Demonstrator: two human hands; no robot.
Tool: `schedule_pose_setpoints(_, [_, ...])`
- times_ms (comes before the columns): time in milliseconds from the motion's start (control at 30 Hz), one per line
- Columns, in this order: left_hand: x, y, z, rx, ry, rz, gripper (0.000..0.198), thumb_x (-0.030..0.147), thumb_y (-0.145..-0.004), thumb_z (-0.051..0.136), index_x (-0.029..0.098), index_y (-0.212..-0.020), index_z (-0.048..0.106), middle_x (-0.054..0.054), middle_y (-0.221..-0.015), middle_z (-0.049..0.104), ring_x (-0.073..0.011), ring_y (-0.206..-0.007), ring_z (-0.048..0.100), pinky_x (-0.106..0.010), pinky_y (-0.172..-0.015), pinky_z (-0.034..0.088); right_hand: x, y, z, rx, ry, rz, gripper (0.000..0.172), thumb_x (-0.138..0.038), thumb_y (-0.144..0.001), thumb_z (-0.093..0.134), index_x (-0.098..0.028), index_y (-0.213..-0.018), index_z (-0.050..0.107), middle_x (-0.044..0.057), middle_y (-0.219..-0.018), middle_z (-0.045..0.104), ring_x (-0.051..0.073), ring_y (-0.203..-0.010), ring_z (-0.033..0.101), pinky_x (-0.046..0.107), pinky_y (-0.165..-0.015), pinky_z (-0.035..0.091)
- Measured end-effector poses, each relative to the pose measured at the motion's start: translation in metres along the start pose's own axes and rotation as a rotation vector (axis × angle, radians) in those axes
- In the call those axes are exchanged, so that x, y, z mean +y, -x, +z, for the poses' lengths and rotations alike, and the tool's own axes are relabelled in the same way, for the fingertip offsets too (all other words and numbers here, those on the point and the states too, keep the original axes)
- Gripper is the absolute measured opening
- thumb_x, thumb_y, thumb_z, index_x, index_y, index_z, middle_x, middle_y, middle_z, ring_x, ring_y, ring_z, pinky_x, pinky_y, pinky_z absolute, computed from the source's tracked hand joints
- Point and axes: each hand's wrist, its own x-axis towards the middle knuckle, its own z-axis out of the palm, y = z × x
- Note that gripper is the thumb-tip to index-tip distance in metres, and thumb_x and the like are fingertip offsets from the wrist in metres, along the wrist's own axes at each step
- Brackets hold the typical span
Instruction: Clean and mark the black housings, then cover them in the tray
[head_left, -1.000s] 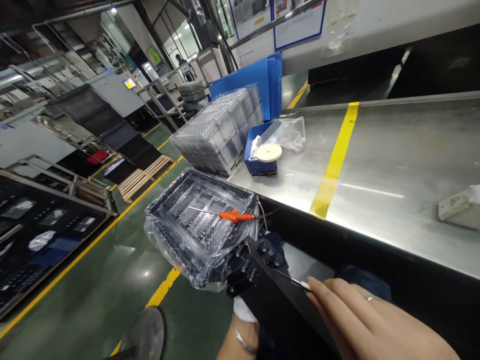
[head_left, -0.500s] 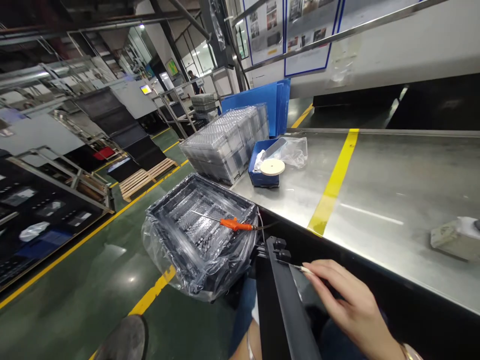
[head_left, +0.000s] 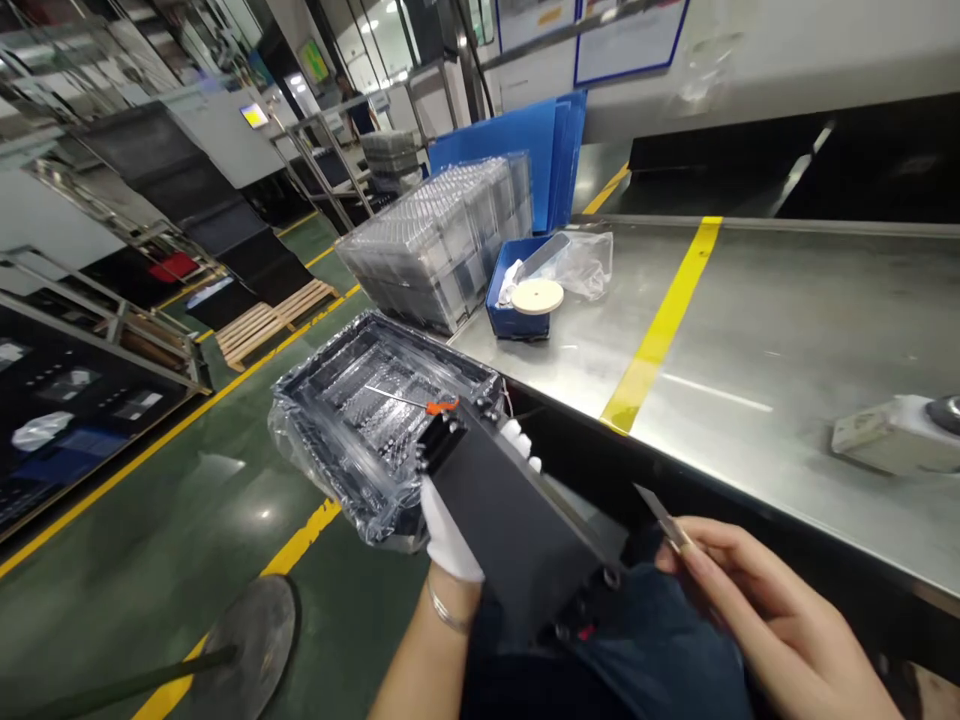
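My left hand [head_left: 451, 545], in a white glove, is wrapped round a long black panel-shaped part [head_left: 514, 520]. White glove fingertips show at its far edge. Small black fittings project from both ends of the part, which tilts above my lap. My bare right hand [head_left: 757, 610] pinches a small thin-bladed knife [head_left: 661, 515] between thumb and fingers, its blade pointing up and left, apart from the part. Beyond the part's upper end, an orange air blow gun [head_left: 441, 407] with a thin metal nozzle lies over a black crate [head_left: 360, 490] lined with clear plastic.
A metal worktable [head_left: 750, 330] with a yellow tape stripe stretches along my right. On it are a blue bin [head_left: 517, 322] with a round cream disc [head_left: 537, 296], a clear bag [head_left: 589, 262], stacked clear trays [head_left: 435, 240] and a whitish container [head_left: 885, 435]. A round stand base [head_left: 251, 640] is on the floor.
The black part has turned from edge-on to showing its broad face, and the gloved left hand has come into view. My right hand has drawn the knife away from the part, rightward.
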Motion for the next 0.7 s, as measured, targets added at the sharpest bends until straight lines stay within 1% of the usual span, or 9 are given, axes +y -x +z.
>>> schedule_pose_setpoints(167, [0.013,0.002,0.011,0.176,0.248,0.088,0.058,0.052,-0.089,0.03,0.014,-0.108,0.07,-0.01,-0.102,0.074,-0.0248,-0.104,0.066,-0.043,-0.104,0.048,-0.002,0.034,0.01,-0.081,0.267,-0.225,0.023,-0.034,-0.1,0.05,-0.023,-0.112,0.067,0.003,-0.097,0.075,0.014,-0.081,0.073,0.012,-0.079,0.054])
schedule_pose_setpoints(267, [0.014,0.003,0.012,0.198,0.214,0.125,0.059,0.052,-0.09,0.029,0.015,-0.099,0.073,-0.008,-0.094,0.075,-0.0221,-0.088,0.07,-0.036,-0.087,0.057,0.002,0.048,0.03,-0.099,0.256,-0.242,0.025,-0.029,-0.101,0.048,-0.021,-0.117,0.066,0.005,-0.092,0.074,0.013,-0.077,0.073,0.012,-0.075,0.056])
schedule_pose_setpoints(333, [0.016,0.003,0.012,0.218,0.216,0.097,0.065,0.054,-0.092,0.021,0.017,-0.091,0.074,-0.008,-0.088,0.076,-0.0214,-0.08,0.07,-0.034,-0.074,0.06,0.004,0.053,0.041,-0.136,0.134,-0.101,0.025,-0.032,-0.1,0.049,-0.021,-0.112,0.069,0.004,-0.086,0.074,0.014,-0.073,0.072,0.015,-0.07,0.057])
schedule_pose_setpoints(400, [0.018,0.004,0.013,0.222,0.229,0.051,0.07,0.052,-0.093,0.013,0.019,-0.082,0.074,-0.008,-0.083,0.075,-0.0193,-0.071,0.069,-0.03,-0.065,0.059,0.005,0.055,0.047,-0.309,-0.109,0.143,0.033,-0.041,-0.101,0.047,-0.021,-0.103,0.072,0.002,-0.069,0.07,0.013,-0.059,0.068,0.015,-0.057,0.056])
schedule_pose_setpoints(467, [0.019,0.005,0.013,0.222,0.23,0.026,0.072,0.05,-0.094,0.01,0.02,-0.077,0.073,-0.009,-0.078,0.074,-0.0183,-0.065,0.067,-0.029,-0.063,0.059,0.005,0.054,0.047,-0.492,-0.329,0.349,0.045,-0.05,-0.101,0.042,-0.019,-0.097,0.074,0.0,-0.052,0.061,0.011,-0.043,0.059,0.014,-0.042,0.048])
schedule_pose_setpoints(500, [0.018,0.006,0.012,0.223,0.228,0.031,0.071,0.05,-0.094,0.011,0.02,-0.078,0.073,-0.009,-0.079,0.074,-0.0188,-0.067,0.068,-0.03,-0.066,0.059,0.005,0.052,0.045,-0.505,-0.356,0.384,0.047,-0.052,-0.101,0.042,-0.018,-0.096,0.074,-0.001,-0.049,0.058,0.01,-0.04,0.056,0.014,-0.039,0.045])
schedule_pose_setpoints(567, [0.016,0.007,0.01,0.194,0.212,0.061,0.064,0.052,-0.093,0.019,0.019,-0.087,0.073,-0.008,-0.085,0.075,-0.0211,-0.078,0.069,-0.033,-0.077,0.06,0.006,0.046,0.039,-0.343,-0.213,0.276,0.038,-0.048,-0.098,0.049,-0.021,-0.098,0.075,0.0,-0.059,0.065,0.011,-0.049,0.063,0.014,-0.048,0.051])
schedule_pose_setpoints(633, [0.012,0.007,0.006,0.133,0.189,0.088,0.053,0.052,-0.089,0.032,0.019,-0.096,0.073,-0.007,-0.094,0.074,-0.0228,-0.087,0.068,-0.035,-0.087,0.058,0.008,0.04,0.032,-0.138,0.056,0.039,0.025,-0.037,-0.097,0.055,-0.023,-0.103,0.074,0.002,-0.078,0.072,0.014,-0.066,0.07,0.016,-0.063,0.057])
schedule_pose_setpoints(700, [0.009,0.008,0.003,0.103,0.172,0.114,0.049,0.052,-0.084,0.04,0.018,-0.098,0.072,-0.009,-0.096,0.073,-0.0229,-0.089,0.068,-0.036,-0.091,0.056,0.01,0.036,0.027,-0.019,0.282,-0.181,0.021,-0.029,-0.097,0.055,-0.023,-0.108,0.071,0.003,-0.089,0.073,0.014,-0.075,0.071,0.017,-0.069,0.057])
